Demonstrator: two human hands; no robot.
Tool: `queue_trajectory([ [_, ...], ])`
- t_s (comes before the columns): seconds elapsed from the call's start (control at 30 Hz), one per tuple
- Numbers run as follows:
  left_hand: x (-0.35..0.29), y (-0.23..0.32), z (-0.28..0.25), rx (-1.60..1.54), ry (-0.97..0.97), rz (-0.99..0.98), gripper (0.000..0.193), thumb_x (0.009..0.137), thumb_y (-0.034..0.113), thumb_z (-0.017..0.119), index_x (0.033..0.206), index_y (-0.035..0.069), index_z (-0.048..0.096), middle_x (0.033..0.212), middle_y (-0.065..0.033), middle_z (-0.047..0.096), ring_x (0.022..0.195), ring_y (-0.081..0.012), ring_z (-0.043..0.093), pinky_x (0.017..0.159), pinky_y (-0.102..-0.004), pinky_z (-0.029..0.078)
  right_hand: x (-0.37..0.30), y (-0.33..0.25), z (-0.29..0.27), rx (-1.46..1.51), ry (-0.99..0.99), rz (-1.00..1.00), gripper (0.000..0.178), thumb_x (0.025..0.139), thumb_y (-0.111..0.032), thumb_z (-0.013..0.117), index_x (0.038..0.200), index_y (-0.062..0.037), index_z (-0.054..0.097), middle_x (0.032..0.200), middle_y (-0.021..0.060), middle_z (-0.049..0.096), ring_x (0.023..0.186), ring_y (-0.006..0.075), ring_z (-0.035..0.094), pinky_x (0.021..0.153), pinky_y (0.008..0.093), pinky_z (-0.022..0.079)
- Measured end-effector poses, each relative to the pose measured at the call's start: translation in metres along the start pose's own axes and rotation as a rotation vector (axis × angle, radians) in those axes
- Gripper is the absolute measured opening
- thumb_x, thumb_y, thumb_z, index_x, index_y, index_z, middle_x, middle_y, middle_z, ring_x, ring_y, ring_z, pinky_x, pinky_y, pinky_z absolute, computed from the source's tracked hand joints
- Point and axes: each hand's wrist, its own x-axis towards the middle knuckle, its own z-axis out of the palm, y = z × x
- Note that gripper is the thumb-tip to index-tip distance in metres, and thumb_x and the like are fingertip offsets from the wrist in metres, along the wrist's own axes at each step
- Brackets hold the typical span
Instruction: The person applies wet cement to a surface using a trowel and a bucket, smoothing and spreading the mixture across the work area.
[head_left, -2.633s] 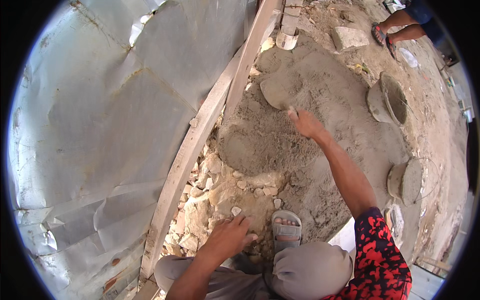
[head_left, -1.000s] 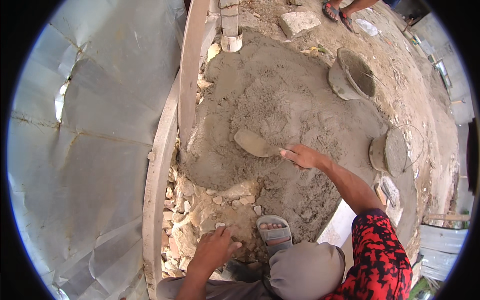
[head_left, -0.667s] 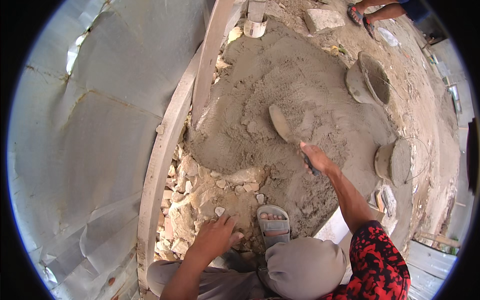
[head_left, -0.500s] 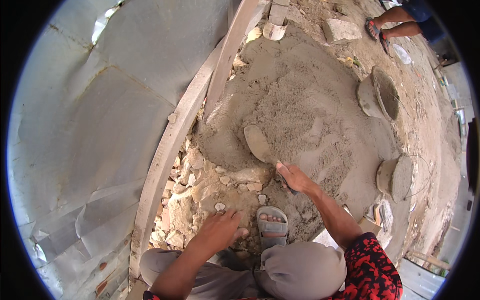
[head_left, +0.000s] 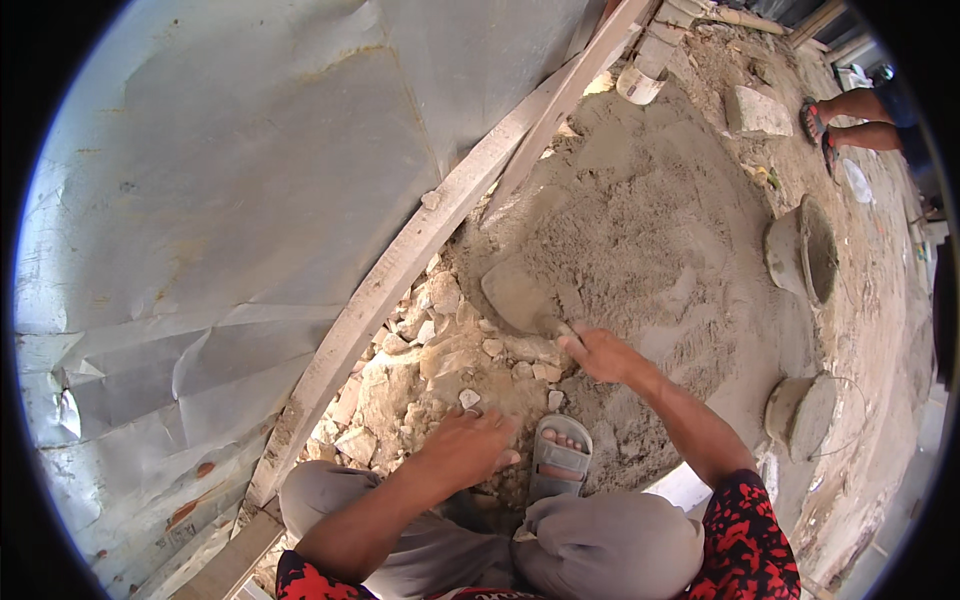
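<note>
Mortar-grey trowel (head_left: 518, 297) lying flat-bladed at the foot of the sand and mortar heap (head_left: 650, 230), blade toward ten o'clock, handle toward four o'clock, long axis along that diagonal. Blade tip just beside the rubble stones (head_left: 440, 350); handle end hidden inside the right hand (head_left: 600, 352). Right hand's fingers clenched around the handle, forearm running off toward five o'clock. Left hand (head_left: 465, 447) resting palm-down on the rubble at seven o'clock of the trowel, fingers released and spread, grasping nothing, fingertips touching a small pale stone (head_left: 468, 399). Grey sandal (head_left: 560, 458) with a foot in it just beside the left hand, at six o'clock of the trowel, on the edge of the heap. Bent knees in grey trousers (head_left: 600, 550) below, red-and-black patterned sleeve (head_left: 745, 540) at the lower right.

Long wooden plank (head_left: 420, 240) running from seven o'clock to one o'clock along the edge of the rubble, bordering grey sheeting (head_left: 230, 180) to its left. Two mortar-crusted round pans on the ground at three o'clock of the trowel: nearer pan (head_left: 800, 415) low, farther pan (head_left: 805, 250) tilted on its side. Pale block (head_left: 755, 110) at one o'clock beyond the heap, and another person's feet (head_left: 830, 120) just past it.
</note>
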Motion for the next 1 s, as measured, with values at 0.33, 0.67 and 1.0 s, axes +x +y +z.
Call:
queue_trajectory([
  [0.33,-0.012,-0.006,-0.002,-0.008,-0.005,0.023,0.049,0.090,0.036,0.058,0.126,0.004,0.050,0.120,-0.0155,0.054,0.106,-0.0351,0.058,0.090,-0.0477,0.044,0.063,-0.022,-0.067,-0.566,-0.010,0.066,0.034,0.099,-0.038,0.040,0.102,-0.0045,0.046,0.078,0.0199,0.066,0.074,0.0392,0.066,0.065,0.0504,0.052],
  [0.67,-0.012,0.007,-0.007,-0.024,-0.069,0.029,0.048,0.091,0.037,0.057,0.127,0.007,0.050,0.126,-0.0169,0.051,0.108,-0.0375,0.057,0.094,-0.0485,0.043,0.066,-0.035,-0.030,0.030,-0.146,0.136,0.048,0.099,-0.041,0.041,0.113,0.0041,0.051,0.088,0.0265,0.065,0.073,0.0373,0.066,0.063,0.0481,0.051],
  [1.0,-0.022,0.005,-0.006,-0.023,-0.085,-0.020,0.052,0.090,0.038,0.058,0.131,0.008,0.046,0.130,-0.0160,0.049,0.112,-0.0382,0.054,0.100,-0.0481,0.039,-0.049,0.038,-0.005,-0.209,0.247,0.412,0.044,0.096,-0.043,0.044,0.103,0.0006,0.050,0.075,0.0285,0.063,0.080,0.0456,0.064,0.071,0.0537,0.050],
])
